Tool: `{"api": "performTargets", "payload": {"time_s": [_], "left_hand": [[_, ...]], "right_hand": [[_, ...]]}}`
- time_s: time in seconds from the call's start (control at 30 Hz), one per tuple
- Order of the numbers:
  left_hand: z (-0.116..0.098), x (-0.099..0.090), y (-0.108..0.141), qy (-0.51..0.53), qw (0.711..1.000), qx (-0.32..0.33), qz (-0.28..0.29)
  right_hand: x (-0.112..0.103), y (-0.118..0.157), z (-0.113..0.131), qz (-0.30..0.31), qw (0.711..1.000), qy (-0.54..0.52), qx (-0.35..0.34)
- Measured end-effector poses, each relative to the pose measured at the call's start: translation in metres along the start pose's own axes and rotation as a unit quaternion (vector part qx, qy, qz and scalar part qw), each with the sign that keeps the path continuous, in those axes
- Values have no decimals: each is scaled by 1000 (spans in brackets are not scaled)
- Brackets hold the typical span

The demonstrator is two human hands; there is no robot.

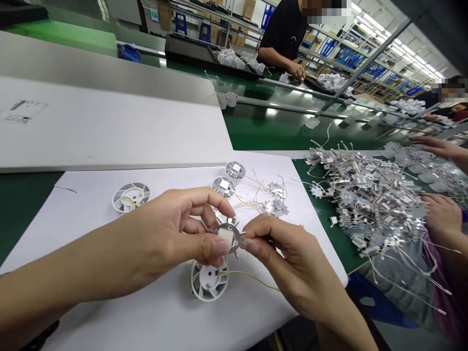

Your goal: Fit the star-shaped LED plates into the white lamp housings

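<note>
The left hand (pixel 179 229) and right hand (pixel 288 263) pinch opposite sides of a metal disc (pixel 228 238), probably to steady and turn it. It hangs above a white wheel (pixel 209 280). Open paper (pixel 153 312) lies nearer; beyond, a white board's edge (pixel 146 166) limits reach.

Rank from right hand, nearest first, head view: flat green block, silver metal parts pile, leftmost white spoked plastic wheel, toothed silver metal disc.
1. Toothed silver metal disc: at the right hand's fingertips.
2. Silver metal parts pile: right.
3. Leftmost white spoked plastic wheel: left.
4. Flat green block: far upper left.
</note>
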State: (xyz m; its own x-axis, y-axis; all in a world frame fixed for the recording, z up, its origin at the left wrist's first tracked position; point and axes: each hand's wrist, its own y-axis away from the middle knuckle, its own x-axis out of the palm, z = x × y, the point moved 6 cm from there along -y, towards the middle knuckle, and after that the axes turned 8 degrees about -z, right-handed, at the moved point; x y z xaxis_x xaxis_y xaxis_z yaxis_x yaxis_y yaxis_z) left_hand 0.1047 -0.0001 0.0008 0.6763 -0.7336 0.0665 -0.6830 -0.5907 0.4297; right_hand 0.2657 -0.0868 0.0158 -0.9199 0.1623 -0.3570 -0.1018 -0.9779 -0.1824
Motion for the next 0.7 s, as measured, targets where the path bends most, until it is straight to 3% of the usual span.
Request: {"api": "performTargets", "payload": {"time_s": [0.17,0.27,0.37,0.5,0.7], "left_hand": [[-2,0,4,-38,997,44,-59],[-5,5,5,-97,989,103,-45],[-7,4,3,-111,981,153,-47],[-5,-2,0,-116,979,158,-62],[-8,1,3,-92,983,143,-68]], "right_hand": [[-3,1,-5,-30,998,-49,41],[-3,5,-14,-24,986,-115,118],[4,10,-22,10,957,-217,192],[10,7,-26,-4,928,-297,223],[12,1,-32,-35,917,-314,244]]}}
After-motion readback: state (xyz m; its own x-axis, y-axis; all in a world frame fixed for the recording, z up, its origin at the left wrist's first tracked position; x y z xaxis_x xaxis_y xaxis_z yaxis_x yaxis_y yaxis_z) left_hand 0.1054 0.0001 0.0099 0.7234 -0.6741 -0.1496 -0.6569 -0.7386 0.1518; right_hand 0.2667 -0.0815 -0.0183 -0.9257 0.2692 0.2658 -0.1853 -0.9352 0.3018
